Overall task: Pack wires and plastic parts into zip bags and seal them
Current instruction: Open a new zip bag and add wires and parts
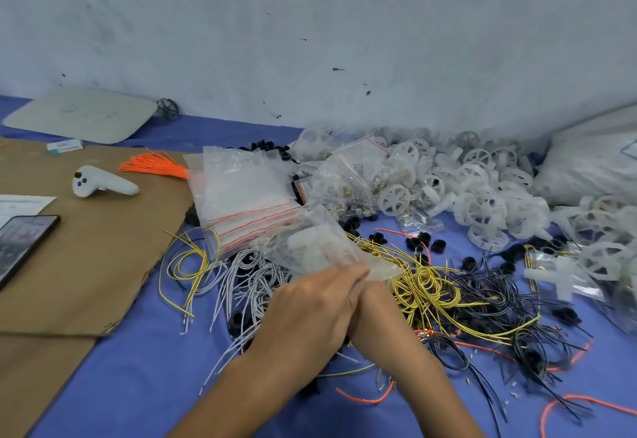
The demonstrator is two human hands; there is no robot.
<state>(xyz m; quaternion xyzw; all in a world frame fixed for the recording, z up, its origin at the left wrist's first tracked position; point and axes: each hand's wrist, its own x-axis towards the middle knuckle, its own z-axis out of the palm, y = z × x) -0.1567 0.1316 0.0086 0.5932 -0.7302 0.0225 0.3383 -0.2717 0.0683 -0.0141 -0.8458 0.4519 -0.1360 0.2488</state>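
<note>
The zip bag [310, 244] is held just above the tabletop [144, 379], directly ahead of the hands, with its long axis running from the fingertips up and away to the left. A white plastic part appears to be lodged inside it. The hands are brought together at the bag's near end: the left hand [310, 306] is laid over the right hand [379, 299], and its fingers are pinched on the bag's edge. The right hand's fingers are hidden beneath the left, so its grip cannot be told. The yellow wires [424, 286] are spread just beside the right hand, and the white wires [248, 275] just beside the left.
</note>
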